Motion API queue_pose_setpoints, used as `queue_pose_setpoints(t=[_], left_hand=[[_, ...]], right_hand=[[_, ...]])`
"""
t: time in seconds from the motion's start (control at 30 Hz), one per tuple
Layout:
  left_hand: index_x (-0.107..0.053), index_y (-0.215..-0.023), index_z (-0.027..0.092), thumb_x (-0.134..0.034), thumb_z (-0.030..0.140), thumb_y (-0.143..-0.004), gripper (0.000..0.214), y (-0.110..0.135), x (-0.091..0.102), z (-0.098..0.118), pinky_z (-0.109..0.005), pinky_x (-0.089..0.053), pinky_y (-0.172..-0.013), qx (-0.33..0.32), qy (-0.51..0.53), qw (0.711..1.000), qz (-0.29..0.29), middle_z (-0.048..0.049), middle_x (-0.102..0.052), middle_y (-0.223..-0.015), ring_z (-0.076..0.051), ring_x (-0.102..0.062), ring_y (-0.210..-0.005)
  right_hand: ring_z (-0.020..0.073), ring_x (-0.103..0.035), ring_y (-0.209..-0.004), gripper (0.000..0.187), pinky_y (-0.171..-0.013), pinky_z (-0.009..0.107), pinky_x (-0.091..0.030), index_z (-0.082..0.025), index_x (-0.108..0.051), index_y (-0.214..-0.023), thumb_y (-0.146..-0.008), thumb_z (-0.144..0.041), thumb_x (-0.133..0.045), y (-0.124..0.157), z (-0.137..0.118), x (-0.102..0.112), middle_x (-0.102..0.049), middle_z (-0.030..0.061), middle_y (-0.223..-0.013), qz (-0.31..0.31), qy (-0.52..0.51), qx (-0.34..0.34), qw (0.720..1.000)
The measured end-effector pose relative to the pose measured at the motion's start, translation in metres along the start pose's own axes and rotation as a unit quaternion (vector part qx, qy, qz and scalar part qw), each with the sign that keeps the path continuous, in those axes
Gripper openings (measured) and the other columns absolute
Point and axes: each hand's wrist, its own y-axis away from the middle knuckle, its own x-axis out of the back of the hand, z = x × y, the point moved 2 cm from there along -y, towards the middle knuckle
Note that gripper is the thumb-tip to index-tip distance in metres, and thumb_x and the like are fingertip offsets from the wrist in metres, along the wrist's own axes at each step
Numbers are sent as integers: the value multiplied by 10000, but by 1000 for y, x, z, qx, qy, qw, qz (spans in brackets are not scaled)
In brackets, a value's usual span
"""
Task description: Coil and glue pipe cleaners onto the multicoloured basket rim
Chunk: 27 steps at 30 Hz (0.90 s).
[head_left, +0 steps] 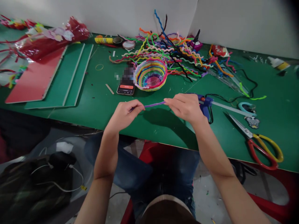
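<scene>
A thin, straight strip of fuzzy purple pipe cleaner [154, 104] is held nearly level above the front part of a green, flat-topped table [102, 115]. One end is pinched between the thumb and fingers of the left hand [127, 114], and the other is gripped by the fingertips of the right hand [184, 106]; in both hands the fingers are closed narrowly on it. How much of the strip is hidden inside either grip cannot be told.

Just beyond the strip, a round bowl wound in rainbow-coloured rings [142, 71] is seen, its open side turned up. A black smartphone with a partly blurred screen [126, 89] is placed close to its left. Behind the bowl, a tangled heap of wavy, many-coloured pipe cleaners [173, 46] is spread.

A blue glue gun [205, 107] is partly covered from view by the right hand, and a long, translucent glue stick [231, 108] is seen extending rightward from it. Nearer the right edge, scissors with one red and one yellow handle [252, 135] are laid. On the left, a flat red board [35, 81] is overlapped with green boards [70, 77].
</scene>
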Motion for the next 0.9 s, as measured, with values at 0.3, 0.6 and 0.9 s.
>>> queue_pose_setpoints(t=[0.3,0.6,0.9], left_hand=[[-674,-675,223,-624,369,-812,206,15,47,-30,-226,-321,-411,21,14,998,60,20,-563,-474,-92,-476,-427],[-678,-756,215,-706,523,-762,309,24,77,-68,-238,-340,-381,75,104,989,72,31,-629,-543,-78,-504,-418],[-512,-987,310,-586,494,-836,249,21,73,-53,-289,-75,-442,27,294,923,248,100,-146,-428,-44,-100,-341]], right_hand=[[113,-553,-604,339,-560,263,-343,-227,-721,-850,-950,-431,-469,1,11,1,-637,9,-636,-52,-63,-80,993],[150,-629,-738,302,-649,272,-430,-193,-712,-917,-961,-342,-454,-4,3,-5,-712,48,-781,-74,-85,-49,992],[137,-674,-760,292,-665,255,-471,-200,-702,-941,-968,-278,-422,1,0,-15,-744,30,-860,-64,-119,-77,988]])
